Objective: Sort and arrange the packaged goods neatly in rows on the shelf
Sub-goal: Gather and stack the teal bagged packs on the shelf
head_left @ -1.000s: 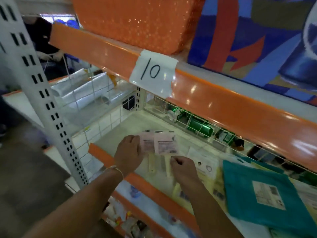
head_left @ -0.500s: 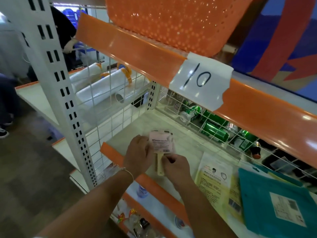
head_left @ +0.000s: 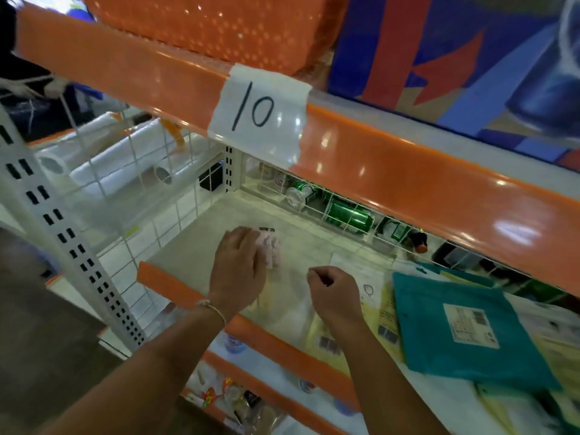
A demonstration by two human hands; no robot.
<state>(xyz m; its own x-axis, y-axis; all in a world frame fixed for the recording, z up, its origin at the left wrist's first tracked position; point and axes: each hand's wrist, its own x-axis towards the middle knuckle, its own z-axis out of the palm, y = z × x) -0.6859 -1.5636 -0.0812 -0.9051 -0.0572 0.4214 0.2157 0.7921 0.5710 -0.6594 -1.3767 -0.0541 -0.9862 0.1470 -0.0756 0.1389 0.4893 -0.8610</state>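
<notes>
A small stack of pink-and-white packets (head_left: pixel 272 250) lies on the white shelf floor (head_left: pixel 201 240) near its left end. My left hand (head_left: pixel 237 265) rests on top of them with fingers stretched forward, covering most of the stack. My right hand (head_left: pixel 333 291) hovers just to the right with its fingers curled and nothing visible in it. Yellow flat packets (head_left: pixel 378 313) lie under my right wrist. A teal flat package (head_left: pixel 464 328) with a white label overlaps them further right.
An orange rail with a "10" label (head_left: pixel 260 113) hangs low over the shelf. Green cans (head_left: pixel 348 215) lie behind the wire back panel. White rolls (head_left: pixel 119 166) sit past the wire side panel. A white slotted upright (head_left: pixel 62 240) stands left; the orange front lip (head_left: pixel 282 343) runs below my wrists.
The two pink packets, held side by side, were stacked together and set down on the shelf. My right hand let go and drew back to the right; the left stays on the stack.
</notes>
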